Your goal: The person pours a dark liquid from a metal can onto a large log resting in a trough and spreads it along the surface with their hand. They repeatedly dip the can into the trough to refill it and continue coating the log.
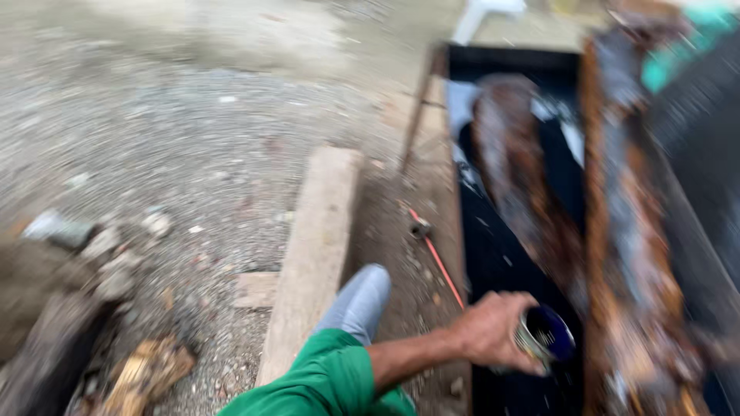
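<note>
Head view — left hand (493, 330) grip clamped on tin can (543, 337), over black tray (501, 262).

**An outdoor work yard**

Open gravel ground (177, 131), a rough wooden beam (316, 254) lying in the dirt, rubble (116, 262) at the left — and a rusty metal frame (617, 231), part coated black, mark a rough outdoor metalwork site.

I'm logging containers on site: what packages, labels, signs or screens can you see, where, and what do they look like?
Small round metal tin: held in the hand at lower centre, over the black-painted metal trough; silvery wall, dark blue inside. The blur hides any label on it.
No signs or screens show.
</note>
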The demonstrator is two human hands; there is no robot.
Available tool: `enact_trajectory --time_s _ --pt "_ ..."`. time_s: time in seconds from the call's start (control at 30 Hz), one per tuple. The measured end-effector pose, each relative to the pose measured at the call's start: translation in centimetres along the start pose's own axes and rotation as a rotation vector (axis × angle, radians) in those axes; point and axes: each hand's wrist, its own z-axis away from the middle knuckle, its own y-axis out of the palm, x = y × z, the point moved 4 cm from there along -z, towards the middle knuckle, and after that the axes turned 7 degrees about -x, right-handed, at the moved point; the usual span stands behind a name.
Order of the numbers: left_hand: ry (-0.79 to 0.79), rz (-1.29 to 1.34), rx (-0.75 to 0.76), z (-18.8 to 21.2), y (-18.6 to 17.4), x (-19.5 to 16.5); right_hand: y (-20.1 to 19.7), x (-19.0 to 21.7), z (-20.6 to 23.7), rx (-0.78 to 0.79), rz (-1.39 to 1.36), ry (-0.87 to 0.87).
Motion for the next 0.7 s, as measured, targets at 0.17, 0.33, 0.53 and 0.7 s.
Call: enact_trajectory --time_s 0.17,0.33,0.53,0.7 --pt "-0.038 -0.044 0.147 -1.8 4.6 0.5 -5.0 -8.4 1.5 -0.039 0.026 0.280" --pt "0.052 -0.216 0.414 -8.0 6.6 3.1 -6.6 -7.0 1.9 -0.023 0.083 0.300" --pt "0.217 -0.585 0.871 -15.7 10.5 6.3 -8.5 -4.4 3.7 -0.148 0.139 0.608" --pt "0.216 -0.638 1.112 -17.5 12.4 7.7 -4.9 1.5 3.2 -0.364 0.185 0.728"
